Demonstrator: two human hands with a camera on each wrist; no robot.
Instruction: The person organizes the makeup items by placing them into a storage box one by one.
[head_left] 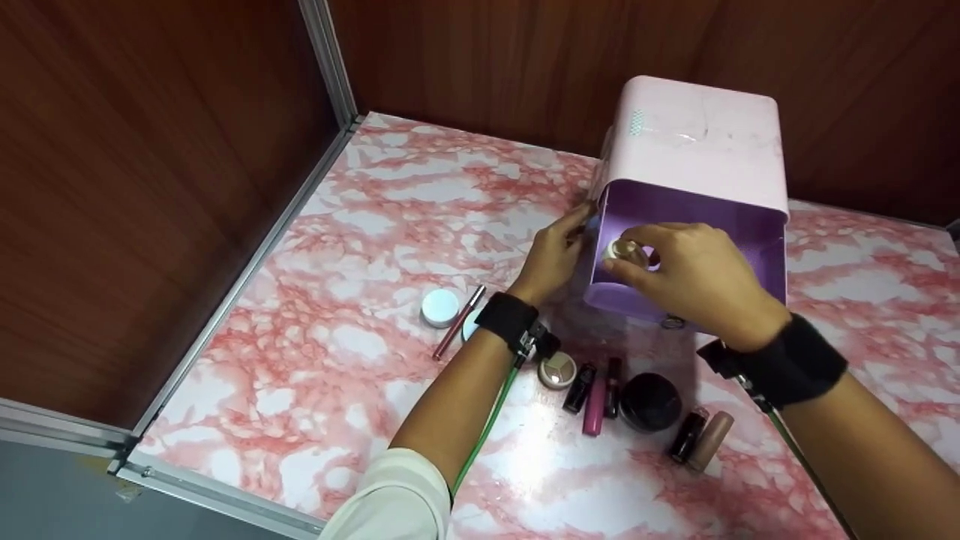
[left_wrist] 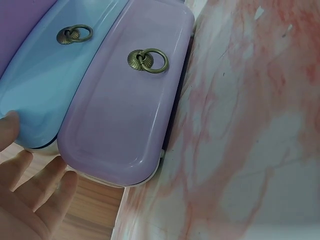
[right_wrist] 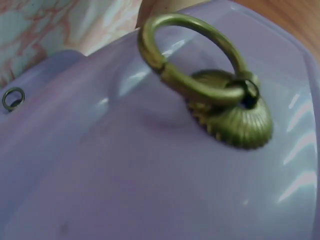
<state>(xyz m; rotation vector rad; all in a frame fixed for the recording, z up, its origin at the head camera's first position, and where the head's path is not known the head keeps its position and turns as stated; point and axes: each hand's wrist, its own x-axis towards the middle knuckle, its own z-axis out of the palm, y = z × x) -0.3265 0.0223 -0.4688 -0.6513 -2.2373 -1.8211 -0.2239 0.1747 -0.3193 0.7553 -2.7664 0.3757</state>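
My right hand (head_left: pixel 697 274) pinches a small round jar (head_left: pixel 628 253) with a pale rim between thumb and fingers, over the pulled-out purple drawer (head_left: pixel 765 255). That drawer belongs to a pale pink cabinet (head_left: pixel 705 142). The right wrist view is filled by a purple drawer front (right_wrist: pixel 150 165) with a brass ring pull (right_wrist: pixel 200 90); the jar is out of that view. Against the cabinet's left side rests my left hand (head_left: pixel 553 255), its fingers extended. In the left wrist view its fingertips lie along the edges of a blue drawer front (left_wrist: pixel 55 75) and a purple one (left_wrist: pixel 120 110).
Several cosmetics lie before the cabinet: a white-lidded jar (head_left: pixel 440 307), a slim red tube (head_left: pixel 459 322), a three-part compact (head_left: pixel 557 371), a pink tube (head_left: pixel 594 405), a black round jar (head_left: pixel 650 403) and a brown tube (head_left: pixel 711 442). Wood panels (head_left: pixel 487 67) stand behind the marbled table (head_left: pixel 300 360).
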